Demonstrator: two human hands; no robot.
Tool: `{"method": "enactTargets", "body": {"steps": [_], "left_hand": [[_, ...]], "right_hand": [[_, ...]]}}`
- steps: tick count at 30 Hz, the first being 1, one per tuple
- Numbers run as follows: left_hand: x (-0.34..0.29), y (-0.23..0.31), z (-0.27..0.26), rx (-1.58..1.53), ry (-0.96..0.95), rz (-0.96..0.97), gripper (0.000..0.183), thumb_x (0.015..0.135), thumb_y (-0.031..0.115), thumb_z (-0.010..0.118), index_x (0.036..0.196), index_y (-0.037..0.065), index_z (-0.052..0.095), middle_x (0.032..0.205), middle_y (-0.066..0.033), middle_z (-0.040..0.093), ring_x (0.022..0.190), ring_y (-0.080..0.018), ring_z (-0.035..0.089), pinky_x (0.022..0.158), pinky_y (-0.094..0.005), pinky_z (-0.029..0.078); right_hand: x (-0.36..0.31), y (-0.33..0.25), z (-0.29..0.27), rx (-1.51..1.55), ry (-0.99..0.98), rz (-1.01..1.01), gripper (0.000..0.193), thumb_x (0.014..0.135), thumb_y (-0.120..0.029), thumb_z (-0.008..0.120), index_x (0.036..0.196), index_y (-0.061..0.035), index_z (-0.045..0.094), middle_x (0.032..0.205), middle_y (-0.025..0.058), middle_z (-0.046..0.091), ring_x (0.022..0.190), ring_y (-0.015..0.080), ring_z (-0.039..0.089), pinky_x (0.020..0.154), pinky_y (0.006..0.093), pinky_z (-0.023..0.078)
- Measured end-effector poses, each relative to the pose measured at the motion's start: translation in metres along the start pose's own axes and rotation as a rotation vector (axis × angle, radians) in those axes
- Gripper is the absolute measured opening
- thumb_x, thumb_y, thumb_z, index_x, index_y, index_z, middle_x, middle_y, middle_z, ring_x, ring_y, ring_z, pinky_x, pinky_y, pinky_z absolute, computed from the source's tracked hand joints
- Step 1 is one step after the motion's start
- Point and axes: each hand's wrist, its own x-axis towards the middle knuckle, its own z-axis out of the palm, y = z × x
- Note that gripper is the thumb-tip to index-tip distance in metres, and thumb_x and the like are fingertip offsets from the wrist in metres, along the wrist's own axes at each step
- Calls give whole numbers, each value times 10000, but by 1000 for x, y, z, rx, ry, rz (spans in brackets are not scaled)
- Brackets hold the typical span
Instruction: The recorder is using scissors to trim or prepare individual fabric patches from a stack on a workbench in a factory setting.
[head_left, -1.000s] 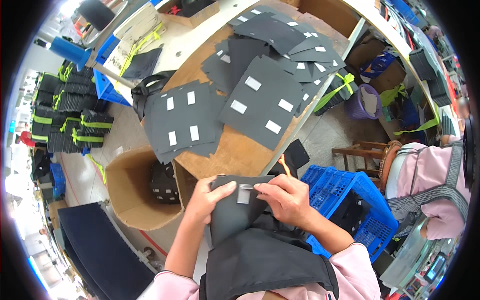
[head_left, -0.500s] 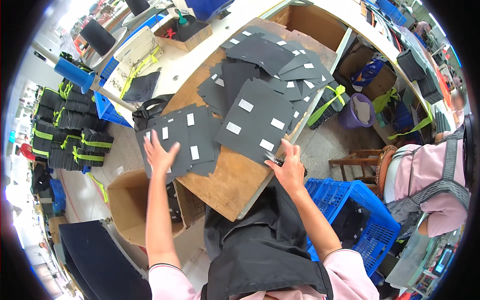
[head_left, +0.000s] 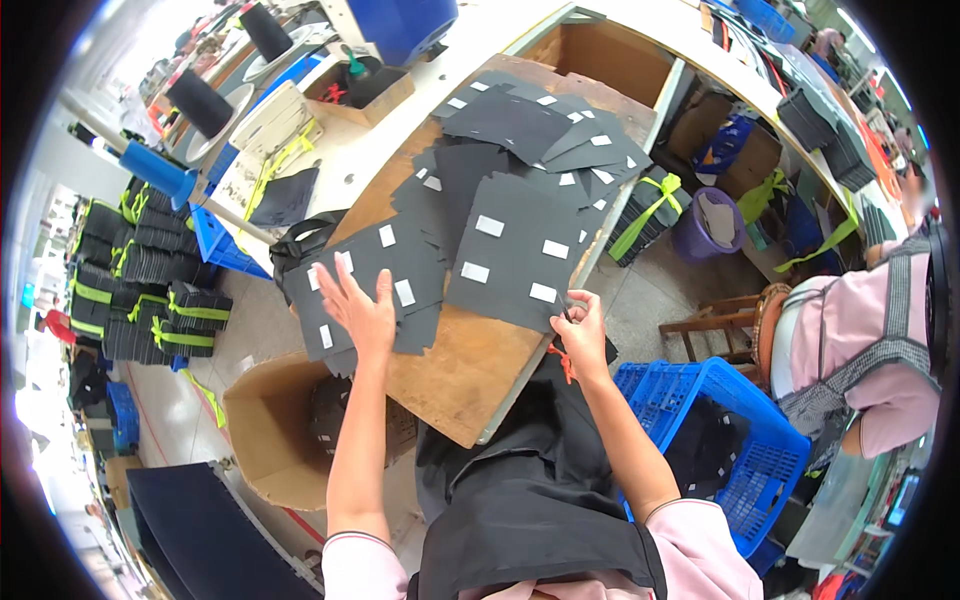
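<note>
Flat black panels with white rectangular patches lie on a worn wooden board. My left hand (head_left: 362,318) is open with fingers spread, over the left pile of panels (head_left: 415,265); whether it touches them I cannot tell. In front of me lies one large panel (head_left: 515,240) with several white patches. At its near right corner my right hand (head_left: 584,335) is closed on small thread snips (head_left: 566,306), mostly hidden by the fingers, with a red-orange cord (head_left: 564,362) hanging below. More overlapping panels (head_left: 515,118) cover the board's far end.
The wooden board (head_left: 450,390) ends close to my apron. A cardboard box (head_left: 262,420) stands below left, and a blue crate (head_left: 755,490) holding black pieces at right. Beyond are a purple bin (head_left: 708,225), tied black bundles (head_left: 165,320) and a seated person (head_left: 870,330).
My left hand has moved right over the left pile, whose panels have shifted slightly. The large panel has turned a little. My right fingers have closed in, and the red-orange cord now shows.
</note>
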Motion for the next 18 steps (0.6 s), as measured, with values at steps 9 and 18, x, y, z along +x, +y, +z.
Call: {"method": "enactTargets", "body": {"steps": [9,18], "left_hand": [[-29,126,-36,-416,-595,584,1056,635,440,769,1414,22,192,1464,-182,213,1375,-328,148,1091,-503,114],[-69,86,-65,-1046,-1263,-290,216,755,113,715,918,14,614,809,-14,613,765,-93,566,728,-235,454]], "right_hand": [[-41,-73,-68,11,-643,-118,279,699,24,522,952,13,638,738,-29,502,689,52,449,608,202,356],[-33,-66,-74,-357,-517,-310,204,696,-18,545,883,13,619,695,39,509,608,113,489,545,259,382]]}}
